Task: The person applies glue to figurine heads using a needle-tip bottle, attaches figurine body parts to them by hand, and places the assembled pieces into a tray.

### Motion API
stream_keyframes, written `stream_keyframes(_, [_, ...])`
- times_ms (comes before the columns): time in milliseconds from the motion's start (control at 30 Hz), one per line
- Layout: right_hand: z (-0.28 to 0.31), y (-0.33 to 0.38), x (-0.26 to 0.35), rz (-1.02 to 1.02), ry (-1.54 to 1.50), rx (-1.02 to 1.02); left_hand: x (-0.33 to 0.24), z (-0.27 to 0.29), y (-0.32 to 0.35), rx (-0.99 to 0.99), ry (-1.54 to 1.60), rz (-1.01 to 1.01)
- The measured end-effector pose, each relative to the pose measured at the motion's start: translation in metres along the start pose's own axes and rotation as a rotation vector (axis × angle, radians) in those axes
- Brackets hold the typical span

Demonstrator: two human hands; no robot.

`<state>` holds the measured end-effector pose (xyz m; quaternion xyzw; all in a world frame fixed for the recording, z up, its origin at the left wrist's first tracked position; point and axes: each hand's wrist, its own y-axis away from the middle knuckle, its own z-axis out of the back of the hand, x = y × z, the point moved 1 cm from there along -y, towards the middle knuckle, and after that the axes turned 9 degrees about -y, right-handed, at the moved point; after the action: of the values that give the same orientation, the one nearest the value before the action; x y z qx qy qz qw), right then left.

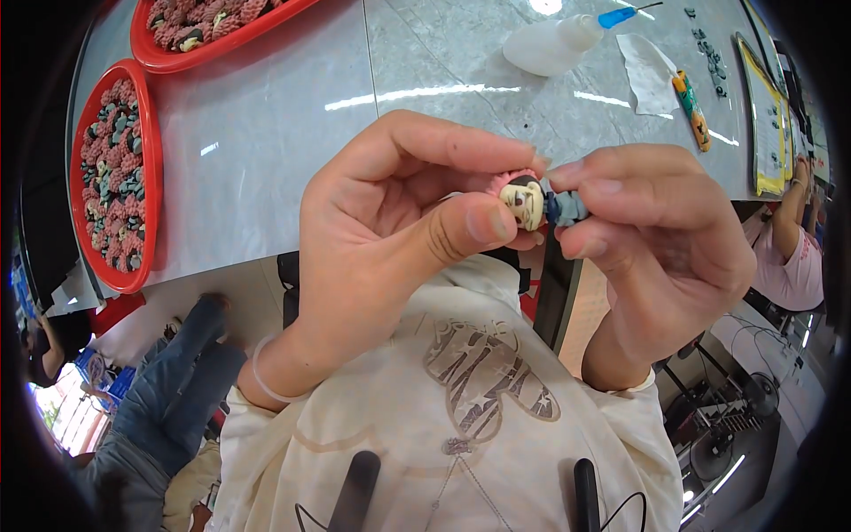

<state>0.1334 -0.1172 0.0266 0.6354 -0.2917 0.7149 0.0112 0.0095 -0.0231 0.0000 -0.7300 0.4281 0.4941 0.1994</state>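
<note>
From afar I see the left hand [377, 230] pinching the figure [534, 206] by its head [521, 204], the right hand [665, 222] its body [569, 207], above the table [239, 160]. They meet; whether fixed, I can't tell. Trays [152, 177] at the table's left hold pieces [113, 168].

My left hand [381, 213] pinches a small figurine [530, 202] by the head, my right hand [669, 217] by its grey body; two red trays [153, 177] and a white bottle [550, 46] rest on the table [244, 124]
</note>
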Motion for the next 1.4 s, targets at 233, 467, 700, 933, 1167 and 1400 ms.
stream_keyframes(233, [-0.009,0.002,0.002,0.077,0.151,-0.051,0.003,0.003,0.001,-0.036,-0.17,-0.197])
stream_keyframes(467, [-0.015,-0.002,-0.006,0.144,0.18,-0.067,0.003,0.013,-0.004,-0.013,-0.314,-0.389])
stream_keyframes(700, [-0.02,-0.005,-0.006,0.274,0.414,0.15,-0.014,0.019,-0.004,0.049,0.004,-0.046])
stream_keyframes(933, [-0.01,0.001,-0.006,0.205,0.534,-0.056,-0.088,0.1,0.014,-0.485,-0.865,-0.431])
stream_keyframes(1167, [-0.011,-0.003,-0.012,0.131,0.445,-0.12,-0.122,0.138,0.04,-0.394,-1.723,-0.194])
stream_keyframes(1400, [-0.003,0.003,-0.011,0.064,0.409,-0.205,-0.132,0.129,0.031,-0.422,-1.635,0.093])
